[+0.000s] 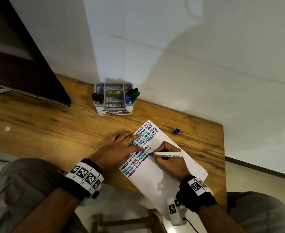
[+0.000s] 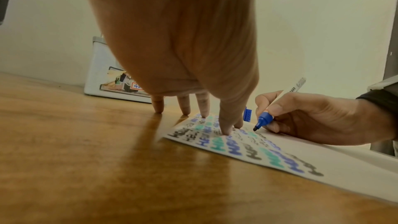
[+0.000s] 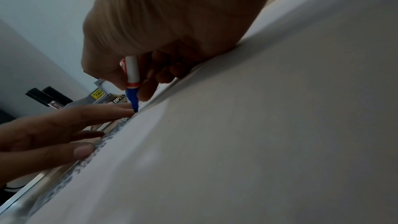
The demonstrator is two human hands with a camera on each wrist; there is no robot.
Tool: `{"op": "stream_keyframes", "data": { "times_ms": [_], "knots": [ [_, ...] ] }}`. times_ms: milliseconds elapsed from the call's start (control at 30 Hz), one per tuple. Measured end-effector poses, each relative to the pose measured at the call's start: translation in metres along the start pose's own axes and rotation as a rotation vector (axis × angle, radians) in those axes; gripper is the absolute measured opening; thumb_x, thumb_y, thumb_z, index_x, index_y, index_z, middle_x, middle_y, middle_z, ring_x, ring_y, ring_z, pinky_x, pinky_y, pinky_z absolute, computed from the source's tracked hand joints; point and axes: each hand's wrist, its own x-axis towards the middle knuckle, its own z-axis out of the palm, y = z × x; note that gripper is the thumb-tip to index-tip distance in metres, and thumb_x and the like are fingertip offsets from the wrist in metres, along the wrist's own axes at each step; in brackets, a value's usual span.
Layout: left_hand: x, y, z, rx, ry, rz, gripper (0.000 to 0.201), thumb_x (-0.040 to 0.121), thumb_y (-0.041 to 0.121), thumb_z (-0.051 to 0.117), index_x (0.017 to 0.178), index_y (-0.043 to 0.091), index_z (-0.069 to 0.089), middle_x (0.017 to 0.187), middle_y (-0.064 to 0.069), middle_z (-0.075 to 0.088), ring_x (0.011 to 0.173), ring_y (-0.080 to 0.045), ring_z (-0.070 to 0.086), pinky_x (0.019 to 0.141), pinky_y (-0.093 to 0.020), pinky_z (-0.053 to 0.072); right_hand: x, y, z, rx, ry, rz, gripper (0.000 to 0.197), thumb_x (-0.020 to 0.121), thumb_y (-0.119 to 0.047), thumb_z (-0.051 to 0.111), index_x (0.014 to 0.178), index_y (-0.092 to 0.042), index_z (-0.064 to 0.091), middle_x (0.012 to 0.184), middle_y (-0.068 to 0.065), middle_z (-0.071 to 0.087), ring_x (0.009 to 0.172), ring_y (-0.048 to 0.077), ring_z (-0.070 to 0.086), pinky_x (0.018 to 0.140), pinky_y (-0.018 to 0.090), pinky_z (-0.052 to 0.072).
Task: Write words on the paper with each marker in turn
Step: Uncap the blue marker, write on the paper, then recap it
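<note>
left hand (image 1: 119,149) covers HELLO rows at paper's (image 1: 156,179) 9 o'clock edge, paper's 6 o'clock corner hidden under right wrist camera (image 1: 176,211), organizer (image 1: 113,109) labels too small to read

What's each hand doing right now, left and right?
Left hand: open, straight fingers pressing the paper flat on the table.
Right hand: holding the blue marker, tip at the paper.

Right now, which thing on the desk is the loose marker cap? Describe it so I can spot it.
Start at the white paper on the wooden desk. Beyond its far right edge, toward the wall, lies the small blue cap, alone on bare wood, unlike the capped markers in the organizer.
</note>
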Motion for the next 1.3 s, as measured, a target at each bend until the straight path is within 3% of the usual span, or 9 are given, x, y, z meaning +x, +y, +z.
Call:
{"op": "stream_keyframes", "data": {
  "times_ms": [167,267,400,567,700,900,1067,1167,1300],
  "knots": [
    [-0.0001,0.0004,-0.0014,-0.006,-0.005,-0.005,0.048,0.102,0.026,0.045,0.141,0.051,0.036,0.166,0.008,0.001,0.152,-0.02,-0.007,0.119,-0.05,0.002,0.0009,0.0008,0.0013,-0.021,0.003,-0.018,0.011,0.081,0.001,0.075,0.083,-0.009,0.072,0.086,-0.001,0.077,0.076,0.011,0.07,0.067,0.022,0.054],
    [-0.0003,0.0008,-0.0021,-0.004,-0.007,-0.009,0.048,0.101,0.026,0.045,0.141,0.051,0.036,0.166,0.008,0.002,0.152,-0.019,-0.007,0.119,-0.05,0.002,0.0011,0.0014,0.0018,-0.037,0.008,-0.017,0.011,0.081,-0.002,0.076,0.083,-0.012,0.072,0.086,-0.001,0.076,0.078,0.018,0.071,0.068,0.029,0.058],
    [-0.0003,0.001,-0.0033,-0.007,-0.016,-0.013,0.048,0.101,0.026,0.045,0.142,0.05,0.036,0.166,0.008,0.001,0.152,-0.019,-0.008,0.119,-0.05,0.001,0.0014,0.0019,0.0023,-0.06,0.007,-0.011,0.011,0.081,-0.004,0.078,0.084,-0.013,0.072,0.089,-0.005,0.076,0.082,0.016,0.072,0.074,0.034,0.062],
    [-0.0005,0.002,-0.0036,-0.01,-0.018,-0.014,0.049,0.101,0.026,0.046,0.142,0.05,0.036,0.166,0.008,0.001,0.152,-0.018,-0.008,0.119,-0.05,0.0,0.0003,0.0033,0.0009,-0.064,0.019,-0.029,0.014,0.077,0.001,0.078,0.079,-0.011,0.071,0.086,-0.008,0.077,0.08,0.009,0.072,0.067,0.019,0.055],
    [0.0001,0.0023,-0.0022,-0.005,-0.017,-0.011,0.049,0.101,0.026,0.047,0.141,0.051,0.036,0.166,0.008,0.002,0.152,-0.018,-0.008,0.119,-0.05,0.001,-0.0001,0.0037,0.0002,-0.045,0.006,-0.034,0.017,0.078,0.001,0.078,0.081,-0.014,0.071,0.088,-0.01,0.077,0.084,0.008,0.073,0.07,0.018,0.055],
    [0.0004,0.0019,-0.0013,-0.018,0.001,-0.003,0.048,0.102,0.026,0.045,0.142,0.051,0.037,0.166,0.008,0.002,0.152,-0.018,-0.008,0.119,-0.048,0.0,0.0,0.0045,-0.0014,-0.035,0.02,-0.042,0.006,0.078,-0.02,0.074,0.082,-0.019,0.07,0.085,-0.003,0.075,0.076,0.015,0.069,0.067,0.027,0.055],
    [0.0002,0.0012,-0.0009,-0.013,-0.005,-0.009,0.048,0.102,0.027,0.044,0.142,0.051,0.035,0.166,0.009,0.002,0.152,-0.018,-0.009,0.119,-0.05,0.0,0.0002,0.003,-0.0023,-0.042,0.023,-0.031,0.006,0.077,-0.013,0.074,0.08,-0.016,0.069,0.084,-0.002,0.076,0.077,0.017,0.071,0.067,0.032,0.057],
    [0.0016,0.001,0.0003,-0.01,-0.015,-0.01,0.049,0.101,0.027,0.045,0.142,0.051,0.035,0.166,0.009,0.002,0.152,-0.018,-0.008,0.119,-0.051,0.001,0.0002,0.0032,-0.0034,-0.037,0.047,-0.023,0.013,0.08,-0.006,0.076,0.08,-0.017,0.07,0.083,-0.003,0.074,0.075,0.013,0.069,0.067,0.025,0.054],
    [0.0019,0.0012,0.0007,-0.011,-0.009,-0.009,0.048,0.101,0.028,0.044,0.142,0.052,0.035,0.166,0.01,0.002,0.152,-0.017,-0.009,0.119,-0.051,0.0,0.0004,0.0023,-0.0035,-0.065,0.03,-0.019,0.011,0.081,-0.006,0.077,0.083,-0.014,0.071,0.087,-0.005,0.075,0.08,0.014,0.07,0.07,0.027,0.058]
  ]
}}
